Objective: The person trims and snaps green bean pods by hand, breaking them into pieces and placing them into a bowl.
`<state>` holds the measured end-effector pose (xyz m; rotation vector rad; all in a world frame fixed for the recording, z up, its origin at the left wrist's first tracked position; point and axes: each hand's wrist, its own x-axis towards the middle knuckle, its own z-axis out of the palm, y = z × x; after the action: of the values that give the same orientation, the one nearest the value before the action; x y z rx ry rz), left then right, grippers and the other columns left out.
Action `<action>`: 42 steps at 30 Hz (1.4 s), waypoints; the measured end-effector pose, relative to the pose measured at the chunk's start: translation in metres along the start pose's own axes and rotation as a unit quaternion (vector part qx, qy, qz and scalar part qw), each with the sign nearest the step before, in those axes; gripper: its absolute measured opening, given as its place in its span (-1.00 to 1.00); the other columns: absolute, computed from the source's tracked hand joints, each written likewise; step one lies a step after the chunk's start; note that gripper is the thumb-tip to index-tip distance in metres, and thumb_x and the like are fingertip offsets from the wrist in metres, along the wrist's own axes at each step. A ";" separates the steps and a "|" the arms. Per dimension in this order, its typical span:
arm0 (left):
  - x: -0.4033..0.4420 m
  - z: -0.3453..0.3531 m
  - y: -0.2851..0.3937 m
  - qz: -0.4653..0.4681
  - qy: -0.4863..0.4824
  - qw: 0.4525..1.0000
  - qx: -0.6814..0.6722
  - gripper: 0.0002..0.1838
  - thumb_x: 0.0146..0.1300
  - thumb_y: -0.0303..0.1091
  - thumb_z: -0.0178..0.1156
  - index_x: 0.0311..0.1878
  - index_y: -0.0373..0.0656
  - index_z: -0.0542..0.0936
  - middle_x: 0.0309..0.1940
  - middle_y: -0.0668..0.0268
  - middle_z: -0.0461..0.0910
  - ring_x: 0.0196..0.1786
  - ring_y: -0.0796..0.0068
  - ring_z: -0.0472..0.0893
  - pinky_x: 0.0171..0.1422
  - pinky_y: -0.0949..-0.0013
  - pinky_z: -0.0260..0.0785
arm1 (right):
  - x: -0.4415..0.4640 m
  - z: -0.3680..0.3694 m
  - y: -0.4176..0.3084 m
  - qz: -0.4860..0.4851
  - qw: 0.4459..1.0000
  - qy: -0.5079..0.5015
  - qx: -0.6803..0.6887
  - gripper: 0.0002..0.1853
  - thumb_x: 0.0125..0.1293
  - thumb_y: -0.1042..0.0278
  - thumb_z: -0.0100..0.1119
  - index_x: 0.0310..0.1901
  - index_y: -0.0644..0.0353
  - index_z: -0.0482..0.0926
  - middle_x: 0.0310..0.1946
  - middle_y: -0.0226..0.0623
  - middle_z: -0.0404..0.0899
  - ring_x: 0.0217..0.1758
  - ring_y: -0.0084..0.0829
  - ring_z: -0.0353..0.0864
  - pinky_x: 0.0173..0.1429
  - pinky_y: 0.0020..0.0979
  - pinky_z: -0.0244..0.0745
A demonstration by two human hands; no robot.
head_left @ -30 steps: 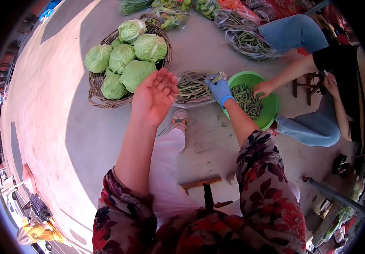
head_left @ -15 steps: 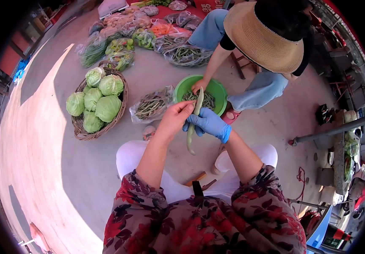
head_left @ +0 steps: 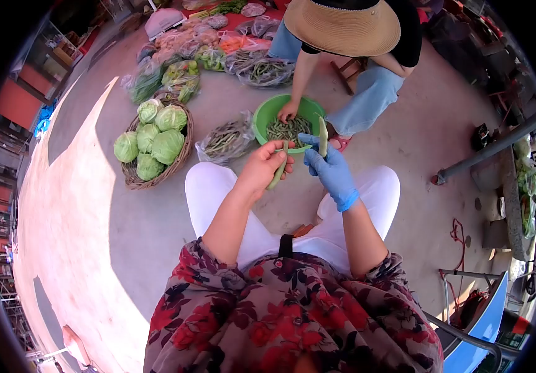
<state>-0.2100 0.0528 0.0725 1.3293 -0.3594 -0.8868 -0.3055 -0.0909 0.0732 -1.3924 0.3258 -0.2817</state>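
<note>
My bare left hand (head_left: pixel 263 168) pinches a length of green bean pod (head_left: pixel 278 175) that slants down below its fingers. In my right hand (head_left: pixel 331 174), which wears a blue glove, another length of bean pod (head_left: pixel 323 138) stands upright between thumb and fingers. The two hands are apart, in front of my knees. Just beyond them sits a green basin (head_left: pixel 260 113) with many bean pieces (head_left: pixel 286 129) in it. A clear plastic bag of long beans (head_left: pixel 226 140) lies left of the basin.
A person in a straw hat (head_left: pixel 342 31) sits opposite, one hand (head_left: pixel 288 110) in the basin. At left stands a wicker basket (head_left: pixel 187 146) of cabbages (head_left: pixel 168 146). Bagged vegetables (head_left: pixel 262 67) cover the ground behind. A metal pole (head_left: pixel 492 146) slants in at right.
The single long bean held across both hands is now in two pieces, one in each hand. My hands have moved apart. The view has shifted slightly.
</note>
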 end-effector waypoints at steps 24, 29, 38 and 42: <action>-0.039 -0.005 -0.008 0.093 0.108 0.982 -0.120 -0.84 0.29 -0.29 0.03 -0.18 -0.14 0.50 -0.40 0.41 0.52 -0.36 0.60 0.47 -0.25 0.53 0.28 | -0.021 0.062 -0.005 -0.051 0.991 0.004 0.123 -0.89 0.25 0.46 0.01 -0.19 0.22 0.43 -0.48 -0.36 0.54 -0.57 -0.65 0.44 -0.54 -0.65 0.28; -0.034 -0.014 0.003 0.055 0.177 0.938 -0.294 -0.85 0.29 -0.22 0.02 -0.18 -0.04 0.45 -0.35 0.43 0.52 -0.31 0.59 0.47 -0.19 0.48 0.27 | -0.027 0.050 -0.003 -0.043 0.991 -0.014 0.123 -0.88 0.27 0.41 0.02 -0.18 0.19 0.43 -0.44 -0.37 0.55 -0.57 -0.67 0.43 -0.56 -0.68 0.24; -0.007 -0.052 0.001 0.111 0.231 0.884 -0.390 -0.88 0.30 -0.27 -0.01 -0.21 -0.07 0.43 -0.31 0.37 0.51 -0.25 0.51 0.48 -0.19 0.47 0.36 | -0.042 0.028 -0.008 -0.029 0.990 0.003 0.139 -0.87 0.24 0.37 0.09 -0.21 0.16 0.43 -0.47 -0.39 0.52 -0.54 -0.62 0.45 -0.55 -0.66 0.25; -0.001 -0.053 0.009 0.125 0.251 0.863 -0.420 -0.86 0.29 -0.26 0.00 -0.21 -0.10 0.44 -0.28 0.32 0.52 -0.21 0.48 0.51 -0.12 0.45 0.41 | -0.042 0.025 -0.001 -0.032 0.991 -0.045 0.126 -0.83 0.23 0.33 0.11 -0.18 0.17 0.45 -0.45 -0.43 0.50 -0.52 -0.64 0.44 -0.52 -0.67 0.24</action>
<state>-0.1714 0.0896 0.0680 0.6226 0.2568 -0.3571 -0.3344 -0.0523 0.0802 -1.1637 0.1651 -0.3008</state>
